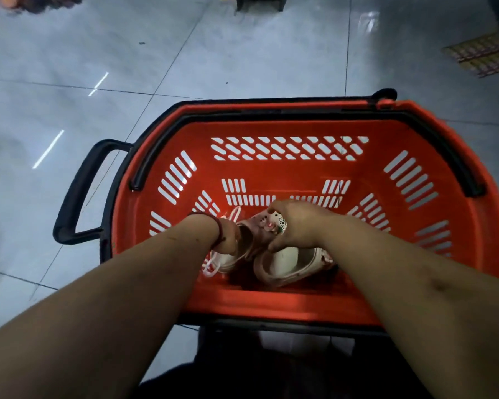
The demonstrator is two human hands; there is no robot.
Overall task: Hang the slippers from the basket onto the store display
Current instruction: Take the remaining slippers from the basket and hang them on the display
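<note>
Black pull handle [78, 194] sticks out from basket's [285, 306] left edge. Left hand [228, 239] is deep inside, clenched at the heel of the left slipper [228, 259], white hanger loop [212, 267] beside it. Right hand [296, 226] grips the toe of a pink slipper [264, 226]; another slipper [288, 266] lies under it, near basket's front wall. Advice: gather pair plus loop together, lift straight up, clear the rim. Display not in view.

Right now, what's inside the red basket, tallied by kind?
Pink slippers: 2
White plastic hangers: 1
Hands reaching in: 2, left hand and right hand
Total: 5, all within the basket.
</note>
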